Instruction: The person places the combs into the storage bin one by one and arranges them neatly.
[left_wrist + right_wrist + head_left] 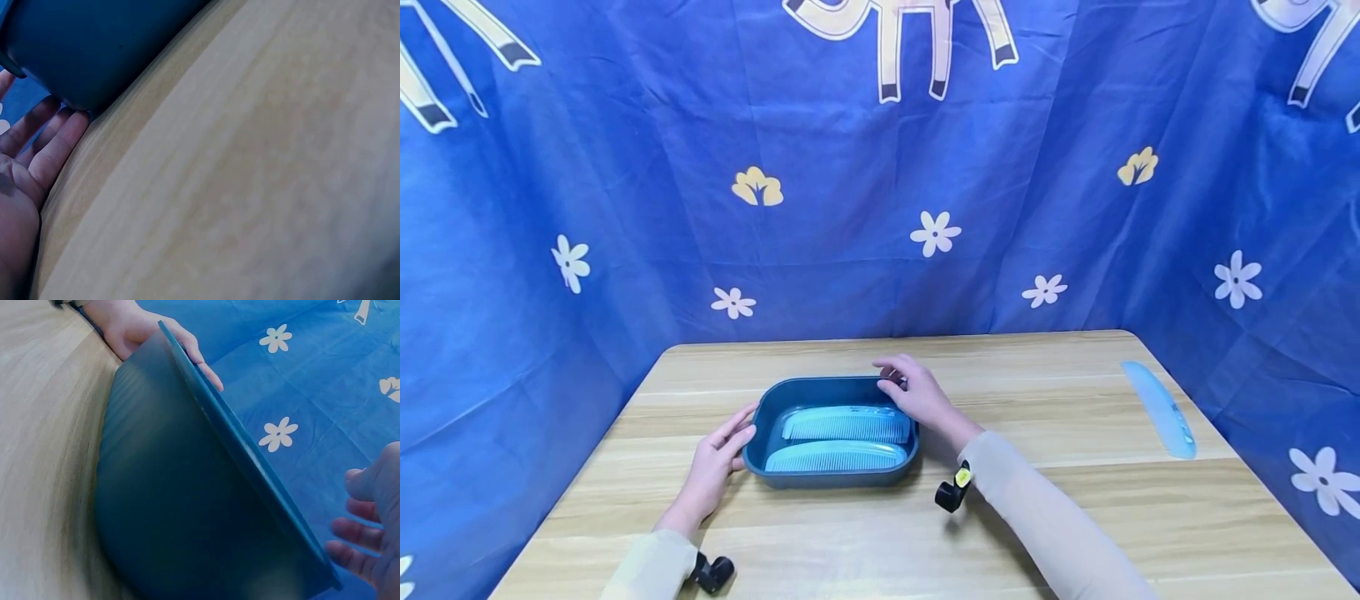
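A dark teal oblong basin point(831, 480) stands on the table with two light-blue combs inside, a back comb point(846, 423) and a front comb point(835, 456), lying lengthwise one in front of the other. My left hand point(715, 467) rests against the basin's left end. In the left wrist view its extended fingers point(59, 147) touch the lower wall. Over the basin's far right corner is my right hand point(917, 393), its fingers loosely bent. The right wrist view shows those fingers point(359, 531) beside the rim, with nothing held between them.
A third light-blue comb point(1159, 410) lies near the right edge of the wooden table point(1030, 508). A blue patterned cloth point(850, 275) hangs behind the table and along both sides.
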Tool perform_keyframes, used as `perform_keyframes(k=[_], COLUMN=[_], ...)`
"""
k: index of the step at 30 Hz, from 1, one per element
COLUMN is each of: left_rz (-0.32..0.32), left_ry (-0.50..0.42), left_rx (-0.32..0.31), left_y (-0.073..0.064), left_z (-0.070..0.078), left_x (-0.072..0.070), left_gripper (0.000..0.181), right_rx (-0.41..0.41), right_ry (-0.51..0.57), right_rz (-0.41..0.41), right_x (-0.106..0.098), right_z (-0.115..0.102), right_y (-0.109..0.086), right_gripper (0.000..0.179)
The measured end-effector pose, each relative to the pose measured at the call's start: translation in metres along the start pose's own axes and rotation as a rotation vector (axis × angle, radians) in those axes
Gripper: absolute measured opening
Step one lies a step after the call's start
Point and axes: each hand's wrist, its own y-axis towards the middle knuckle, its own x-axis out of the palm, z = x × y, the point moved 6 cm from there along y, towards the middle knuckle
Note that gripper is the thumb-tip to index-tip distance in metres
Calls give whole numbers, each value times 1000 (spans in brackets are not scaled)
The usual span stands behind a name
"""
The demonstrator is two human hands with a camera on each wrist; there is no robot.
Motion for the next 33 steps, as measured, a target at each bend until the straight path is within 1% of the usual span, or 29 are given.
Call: perform_keyframes(k=[5,7,9,17,20,26,30,33], left_rz=[3,2,1,7,13,4,6,2], left_ry=[-46,-60,-66,-67,-66,-19,-19,-17], left_rx=[15,14,13,12,9,-6,-8,-1], left_y=[0,0,1,0,-1,-2,-1,0], left_z=[1,2,1,2,3,2,2,2], left_x=[1,1,2,2,1,1,1,2], left_gripper=[51,51,52,52,51,52,52,51], right_rx=[-18,-20,-17,17,32,60,79,89], right_ry=[77,86,84,85,89,97,89,79], right_rz=[124,153,166,182,177,164,142,144], right_x=[-10,-13,-16,-30,-35,-46,-53,-59], right_z=[8,11,13,27,31,39,46,51], right_y=[-3,-4,-5,-13,-15,-21,-26,-31], right_gripper=[27,26,26,26,27,29,29,29])
